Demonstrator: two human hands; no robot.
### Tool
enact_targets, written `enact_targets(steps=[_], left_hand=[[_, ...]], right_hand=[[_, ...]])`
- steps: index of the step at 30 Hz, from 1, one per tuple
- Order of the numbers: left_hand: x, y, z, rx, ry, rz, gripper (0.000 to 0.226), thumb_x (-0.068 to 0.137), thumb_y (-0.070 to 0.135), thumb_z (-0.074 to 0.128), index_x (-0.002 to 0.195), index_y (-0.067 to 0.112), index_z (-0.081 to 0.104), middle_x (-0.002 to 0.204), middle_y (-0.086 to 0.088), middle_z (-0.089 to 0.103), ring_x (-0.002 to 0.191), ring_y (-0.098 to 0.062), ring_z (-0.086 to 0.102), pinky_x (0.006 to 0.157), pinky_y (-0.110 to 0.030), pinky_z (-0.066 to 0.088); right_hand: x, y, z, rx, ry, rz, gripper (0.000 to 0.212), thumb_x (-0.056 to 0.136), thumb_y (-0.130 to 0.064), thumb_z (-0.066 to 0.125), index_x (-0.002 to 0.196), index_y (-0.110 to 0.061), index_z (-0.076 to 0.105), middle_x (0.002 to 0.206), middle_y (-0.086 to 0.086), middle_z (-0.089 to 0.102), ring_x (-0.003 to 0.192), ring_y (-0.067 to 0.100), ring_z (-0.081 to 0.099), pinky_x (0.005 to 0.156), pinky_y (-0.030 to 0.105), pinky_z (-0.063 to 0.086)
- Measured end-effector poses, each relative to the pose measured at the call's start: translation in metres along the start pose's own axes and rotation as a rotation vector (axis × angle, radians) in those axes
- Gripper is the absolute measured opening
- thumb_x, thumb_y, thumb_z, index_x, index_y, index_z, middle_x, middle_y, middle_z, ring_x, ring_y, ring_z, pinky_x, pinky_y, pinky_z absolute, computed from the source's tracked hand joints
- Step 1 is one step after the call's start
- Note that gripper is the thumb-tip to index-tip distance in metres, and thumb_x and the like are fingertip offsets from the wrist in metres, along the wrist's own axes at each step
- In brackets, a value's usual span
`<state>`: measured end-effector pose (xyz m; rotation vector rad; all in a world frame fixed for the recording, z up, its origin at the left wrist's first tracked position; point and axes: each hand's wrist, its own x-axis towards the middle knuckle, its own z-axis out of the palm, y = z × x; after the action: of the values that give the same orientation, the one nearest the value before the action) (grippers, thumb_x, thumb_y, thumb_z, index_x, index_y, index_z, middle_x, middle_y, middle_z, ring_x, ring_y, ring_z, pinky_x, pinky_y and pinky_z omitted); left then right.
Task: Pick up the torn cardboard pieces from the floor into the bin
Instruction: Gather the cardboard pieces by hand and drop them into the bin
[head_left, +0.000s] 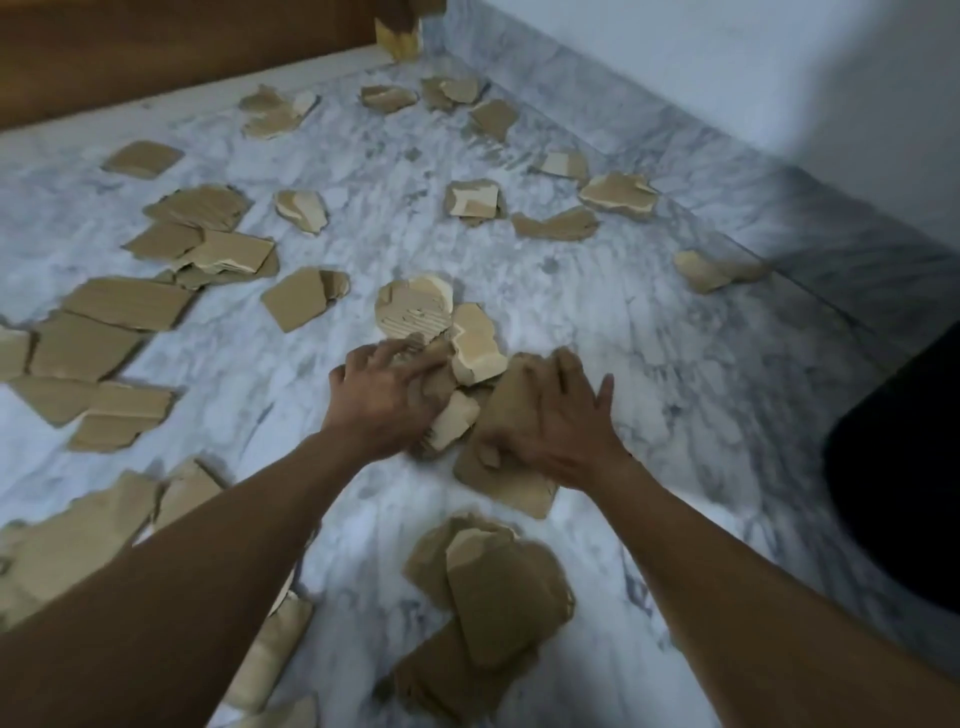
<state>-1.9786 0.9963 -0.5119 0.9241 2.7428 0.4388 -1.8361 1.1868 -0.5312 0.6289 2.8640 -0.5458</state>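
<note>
Far left, large flat brown cardboard sheets (104, 332) lie torn and edge to edge on the white-and-grey marble floor (675, 338), with a brown wooden panel (156, 47) running along the top behind them. More small torn scraps (470, 200) are scattered across the far floor, well apart from one another.

Coming in from the lower left, the bare left forearm reaches to mid-floor, and the left hand (387, 395) sits on a heap of pale crumpled cardboard pieces (472, 348). Its fingers are bent down over the heap, but with the blur it cannot be told whether they close round a piece or only press on it.

Just beside it, the right hand (561, 426) is on a flat brown cardboard piece (511, 483) that touches the heap. Its fingers lie spread across the top and the thumb is tucked at the near edge, so it grips that piece, which is tilted up off the floor.

Nearer the camera, between the two forearms, a stack of rounded brown cardboard pieces (498, 597) lies overlapped on the marble.

Far right, a black rounded bin (898, 467) shows at the frame edge, near the grey marble skirting (779, 197), well apart from both hands.
</note>
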Motion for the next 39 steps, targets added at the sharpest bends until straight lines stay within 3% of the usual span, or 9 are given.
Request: enact_targets(steps=[7, 11, 13, 21, 26, 30, 33, 36, 39], left_hand=[[-0.076, 0.010, -0.003, -0.206, 0.065, -0.023, 0.080, 0.073, 0.087, 0.043, 0.134, 0.036, 0.044, 0.141, 0.004, 0.050, 0.130, -0.027, 0.046, 0.105, -0.048, 0.038], [-0.141, 0.025, 0.018, 0.047, -0.180, 0.080, 0.139, 0.051, 0.107, 0.036, 0.154, 0.037, -0.026, 0.166, 0.000, -0.025, 0.152, -0.035, -0.022, 0.121, -0.061, -0.006], [-0.157, 0.022, 0.036, 0.178, -0.225, 0.117, 0.142, 0.051, 0.109, 0.031, 0.150, 0.032, -0.037, 0.161, -0.003, -0.036, 0.147, -0.036, -0.034, 0.119, -0.062, -0.013], [-0.134, 0.006, 0.035, 0.040, 0.104, -0.019, 0.119, 0.069, 0.091, 0.045, 0.157, 0.013, 0.028, 0.151, -0.015, 0.040, 0.140, -0.036, 0.037, 0.116, -0.052, 0.029], [-0.136, 0.021, 0.027, -0.095, -0.097, -0.307, 0.128, 0.081, 0.059, 0.074, 0.159, 0.014, -0.017, 0.167, -0.015, -0.014, 0.151, -0.048, -0.013, 0.120, -0.065, -0.005], [-0.117, 0.022, -0.005, -0.245, -0.264, -0.190, 0.140, 0.069, 0.046, 0.085, 0.159, 0.014, -0.018, 0.168, -0.017, 0.001, 0.153, -0.042, 0.007, 0.123, -0.052, 0.016], [-0.100, 0.009, -0.034, -0.359, -0.118, -0.258, 0.119, 0.077, 0.055, 0.075, 0.163, 0.021, -0.001, 0.165, -0.016, 0.024, 0.149, -0.036, 0.026, 0.117, -0.047, 0.030], [-0.096, -0.004, -0.042, -0.090, -0.137, -0.360, 0.137, 0.053, 0.104, 0.042, 0.159, 0.036, -0.013, 0.168, -0.020, 0.002, 0.155, -0.039, -0.004, 0.118, -0.068, -0.006], [-0.110, 0.000, -0.018, -0.081, -0.306, -0.398, 0.127, 0.061, 0.102, 0.032, 0.159, 0.037, -0.014, 0.169, -0.015, -0.009, 0.153, -0.043, -0.013, 0.116, -0.070, -0.009]], right_hand=[[0.002, -0.026, -0.008, 0.366, 0.089, -0.010, 0.101, 0.075, -0.083, 0.047, 0.159, -0.034, 0.018, 0.168, 0.006, 0.012, 0.155, 0.026, 0.006, 0.122, 0.052, 0.003], [0.015, -0.049, -0.020, 0.336, -0.013, 0.074, 0.091, 0.076, -0.093, 0.039, 0.152, -0.062, 0.000, 0.169, -0.001, -0.018, 0.153, 0.034, -0.020, 0.118, 0.064, -0.009], [0.027, -0.067, -0.019, 0.227, -0.100, 0.022, 0.093, 0.071, -0.098, 0.033, 0.147, -0.067, -0.010, 0.165, -0.001, -0.030, 0.149, 0.039, -0.029, 0.110, 0.074, -0.014], [0.023, -0.065, -0.020, 0.047, -0.277, -0.136, 0.063, 0.091, -0.075, 0.046, 0.149, -0.062, 0.027, 0.170, -0.008, -0.011, 0.155, 0.024, -0.018, 0.115, 0.067, -0.018], [-0.022, -0.042, -0.018, 0.122, -0.262, -0.166, 0.061, 0.093, -0.062, 0.058, 0.149, -0.052, 0.037, 0.170, -0.005, -0.001, 0.156, 0.013, -0.008, 0.122, 0.052, -0.011], [-0.053, -0.027, -0.010, 0.145, -0.209, -0.187, 0.077, 0.087, -0.067, 0.063, 0.152, -0.059, 0.021, 0.170, -0.007, 0.004, 0.156, 0.017, -0.006, 0.123, 0.057, -0.005], [-0.082, -0.018, -0.017, 0.268, -0.037, 0.033, 0.093, 0.078, -0.084, 0.054, 0.151, -0.063, 0.000, 0.170, -0.005, -0.006, 0.156, 0.026, -0.012, 0.116, 0.066, -0.010], [-0.105, -0.012, -0.019, 0.347, 0.063, 0.468, 0.106, 0.072, -0.096, 0.041, 0.156, -0.051, -0.006, 0.168, 0.011, -0.017, 0.153, 0.041, -0.016, 0.111, 0.075, -0.010], [-0.119, -0.023, -0.002, 0.270, -0.071, 0.544, 0.103, 0.080, -0.091, 0.028, 0.160, -0.039, -0.011, 0.166, 0.019, -0.020, 0.151, 0.043, -0.022, 0.112, 0.073, -0.015]])
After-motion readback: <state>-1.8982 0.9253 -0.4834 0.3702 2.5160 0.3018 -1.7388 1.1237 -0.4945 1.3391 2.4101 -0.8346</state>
